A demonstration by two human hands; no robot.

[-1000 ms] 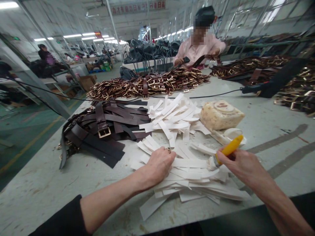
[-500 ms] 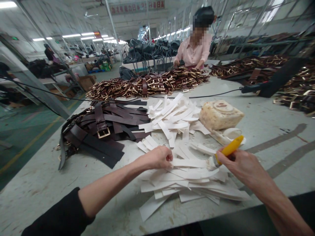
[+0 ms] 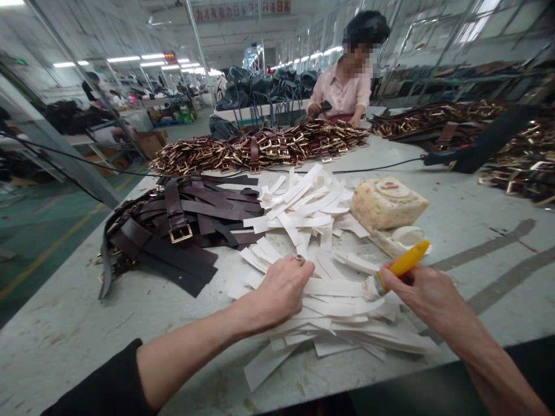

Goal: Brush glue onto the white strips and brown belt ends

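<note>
My right hand (image 3: 427,289) grips a brush (image 3: 405,264) by its yellow handle. The glue-coated bristles rest on the right end of a white strip (image 3: 333,287) on top of a loose pile of strips (image 3: 342,326). At the left side of that pile, my left hand (image 3: 286,289) is closed, knuckles up, with a ring on one finger. Its fingertips are hidden beneath it; a white strip end (image 3: 237,289) sticks out to the left of the hand. Behind both hands lies another heap of white strips (image 3: 307,202).
A glue-crusted container (image 3: 388,205) stands right of the far heap. Dark leather straps with buckles (image 3: 182,219) lie at left. A long pile of buckled straps (image 3: 260,147) crosses the table's (image 3: 468,231) back, where a person in pink (image 3: 342,92) works. A black cable (image 3: 368,169) runs across.
My left hand has turned knuckles up, and a strip end now shows to its left. The brush has hardly moved. The person opposite has raised one hand, holding a dark object.
</note>
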